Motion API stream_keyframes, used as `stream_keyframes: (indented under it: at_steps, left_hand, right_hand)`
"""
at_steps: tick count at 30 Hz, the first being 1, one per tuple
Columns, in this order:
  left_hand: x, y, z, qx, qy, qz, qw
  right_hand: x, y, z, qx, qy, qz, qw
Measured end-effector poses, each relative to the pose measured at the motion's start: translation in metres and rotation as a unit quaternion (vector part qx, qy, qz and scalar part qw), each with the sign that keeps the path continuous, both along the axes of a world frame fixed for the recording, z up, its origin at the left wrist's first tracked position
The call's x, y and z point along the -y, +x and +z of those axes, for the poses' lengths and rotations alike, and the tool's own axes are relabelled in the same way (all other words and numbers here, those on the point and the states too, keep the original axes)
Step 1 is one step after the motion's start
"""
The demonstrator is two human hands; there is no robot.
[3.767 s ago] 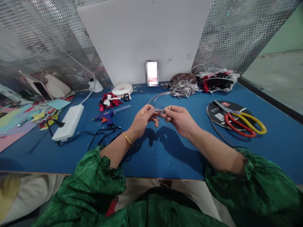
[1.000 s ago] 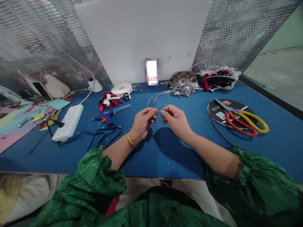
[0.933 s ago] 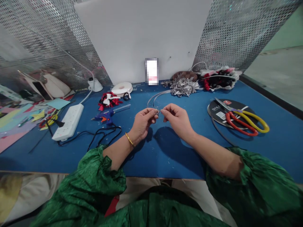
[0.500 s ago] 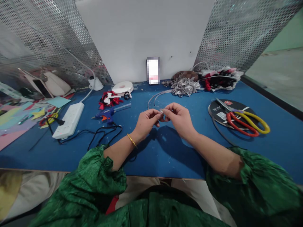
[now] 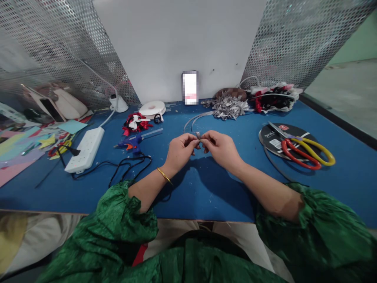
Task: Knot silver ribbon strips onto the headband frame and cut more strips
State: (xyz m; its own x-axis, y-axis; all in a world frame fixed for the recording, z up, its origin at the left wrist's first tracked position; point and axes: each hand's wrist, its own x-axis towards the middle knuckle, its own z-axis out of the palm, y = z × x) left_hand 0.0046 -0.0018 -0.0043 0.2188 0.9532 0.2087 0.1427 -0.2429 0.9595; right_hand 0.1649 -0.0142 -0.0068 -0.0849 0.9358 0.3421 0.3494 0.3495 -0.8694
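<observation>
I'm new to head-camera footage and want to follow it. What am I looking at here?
There is no machine here: a person works with two bare hands. The camera sits on their head, looking forward and down, so their left hand is on the left of the picture and their right hand on the right. Between the fingertips, both hands pinch a small grey piece; its exact shape is too small to make out.

On the blue table, a glue gun and a power strip lie to the left. A grey ribbon pile lies beyond the hands, and scissors rest across a black disc to the right.
</observation>
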Motion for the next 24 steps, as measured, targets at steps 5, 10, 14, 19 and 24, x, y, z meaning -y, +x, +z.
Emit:
stream_keyframes:
  at_steps: [5, 10, 14, 19, 24]
  left_hand:
    - [0.002, -0.001, 0.001, -0.011, 0.007, -0.001, 1.000]
    - [0.005, 0.005, 0.006, 0.089, -0.087, -0.021, 0.992]
    - [0.006, 0.008, 0.008, 0.170, -0.164, -0.043, 0.971]
    - [0.006, 0.009, 0.007, 0.227, -0.226, -0.063, 0.945]
    - [0.004, 0.010, 0.005, 0.271, -0.256, -0.090, 0.923]
  right_hand:
    - [0.001, -0.001, 0.003, 0.034, -0.009, 0.028, 0.999]
    - [0.004, -0.009, 0.005, -0.194, -0.145, 0.132, 0.961]
    - [0.006, -0.013, 0.005, -0.298, -0.164, 0.156, 0.927]
    - [0.007, -0.014, 0.003, -0.317, -0.171, 0.161, 0.919]
    - [0.007, -0.015, 0.000, -0.338, -0.171, 0.171, 0.910]
